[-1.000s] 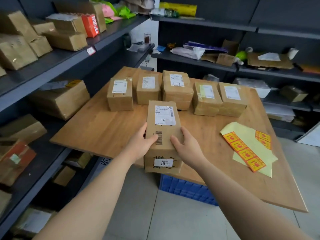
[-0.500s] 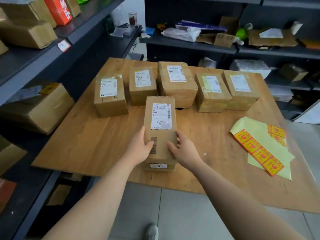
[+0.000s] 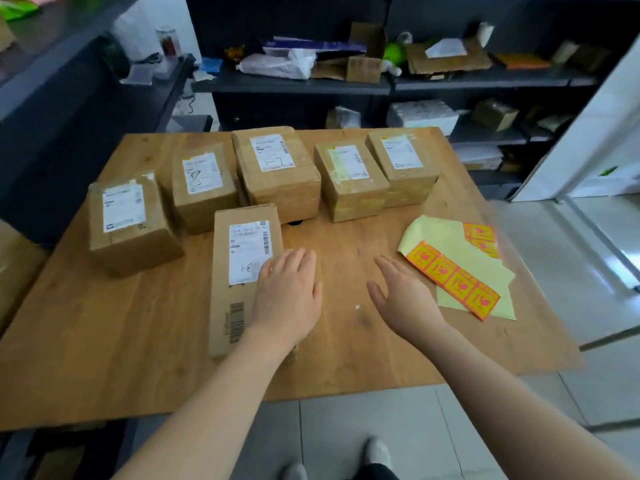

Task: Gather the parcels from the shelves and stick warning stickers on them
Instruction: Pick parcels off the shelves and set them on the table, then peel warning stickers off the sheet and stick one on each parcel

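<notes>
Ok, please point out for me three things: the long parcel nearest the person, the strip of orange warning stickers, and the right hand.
long parcel (image 3: 242, 258): head view, on its white shipping label.
strip of orange warning stickers (image 3: 453, 282): head view, on a middle sticker.
right hand (image 3: 401, 296): head view, on the palm's middle.

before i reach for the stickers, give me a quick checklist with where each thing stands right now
1. Long parcel flat on the table: ok.
2. Right hand free: ok, open, holding nothing.
3. Left hand off the parcel: not ok, it rests on its right edge.
4. Sticker strip near the right hand: ok.
5. Sticker edge lifted for peeling: cannot tell.
6. Parcels carrying a warning sticker: not ok, none visible.
</notes>
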### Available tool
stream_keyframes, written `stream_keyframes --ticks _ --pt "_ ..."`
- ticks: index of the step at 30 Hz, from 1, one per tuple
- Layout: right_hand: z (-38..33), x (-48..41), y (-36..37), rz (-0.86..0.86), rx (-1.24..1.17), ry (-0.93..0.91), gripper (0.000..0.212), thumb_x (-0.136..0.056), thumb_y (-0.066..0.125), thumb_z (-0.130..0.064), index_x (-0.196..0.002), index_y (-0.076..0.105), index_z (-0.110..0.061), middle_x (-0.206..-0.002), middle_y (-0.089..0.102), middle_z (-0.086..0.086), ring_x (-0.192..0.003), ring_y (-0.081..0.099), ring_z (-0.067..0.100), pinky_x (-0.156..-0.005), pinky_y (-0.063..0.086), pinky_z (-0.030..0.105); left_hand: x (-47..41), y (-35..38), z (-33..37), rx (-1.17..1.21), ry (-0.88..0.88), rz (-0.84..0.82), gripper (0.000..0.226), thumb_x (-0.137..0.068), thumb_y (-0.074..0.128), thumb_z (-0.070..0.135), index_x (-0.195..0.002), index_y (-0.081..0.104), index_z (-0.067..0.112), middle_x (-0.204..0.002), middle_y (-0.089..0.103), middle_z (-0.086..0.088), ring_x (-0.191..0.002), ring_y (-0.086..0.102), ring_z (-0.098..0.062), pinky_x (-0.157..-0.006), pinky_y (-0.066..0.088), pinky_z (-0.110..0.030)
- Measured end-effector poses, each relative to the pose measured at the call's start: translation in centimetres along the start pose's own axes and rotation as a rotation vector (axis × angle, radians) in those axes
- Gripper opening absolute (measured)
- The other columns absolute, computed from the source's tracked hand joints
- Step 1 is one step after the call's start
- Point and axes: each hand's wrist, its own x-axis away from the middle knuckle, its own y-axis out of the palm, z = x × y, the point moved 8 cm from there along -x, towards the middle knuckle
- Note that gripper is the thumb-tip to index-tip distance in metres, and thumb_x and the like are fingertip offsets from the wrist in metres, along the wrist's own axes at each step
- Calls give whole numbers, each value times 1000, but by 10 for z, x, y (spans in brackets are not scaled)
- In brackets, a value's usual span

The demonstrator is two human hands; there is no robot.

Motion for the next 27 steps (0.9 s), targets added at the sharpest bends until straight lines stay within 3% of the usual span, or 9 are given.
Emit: stream_keyframes --ticks 8,13,20,27 --pt "126 -15 -31 -47 104 135 55 -98 45 -32 -147 32 -12 -154 31 6 -140 31 24 -111 27 33 -71 52 109 -9 113 -88 53 -98 40 35 -146 32 16 -150 37 -1 -140 30 -20 -115 21 -38" --pt "185 -41 -30 -112 142 135 53 -98 45 -31 -145 34 -10 -150 37 8 -137 33 27 -111 28 34 -115 96 154 -63 108 -155 48 -96 42 35 -140 40 16 -143 46 -2 -134 38 -22 -109 27 -38" --pt "232 -72 -1 -234 169 90 56 -98 43 -35 -147 30 -13 -154 30 7 -141 28 25 -113 24 33 -167 164 165 -37 -4 -306 40 -96 46 34 -130 46 12 -128 54 -9 -119 50 -30 -95 43 -41" --pt "252 -80 23 -305 156 -34 57 -98 42 -36 -149 27 -14 -157 22 3 -145 18 21 -117 18 32 -197 201 151 218 -196 -302 43 -91 59 25 -127 49 4 -124 55 -17 -115 52 -34 -93 42 -41"
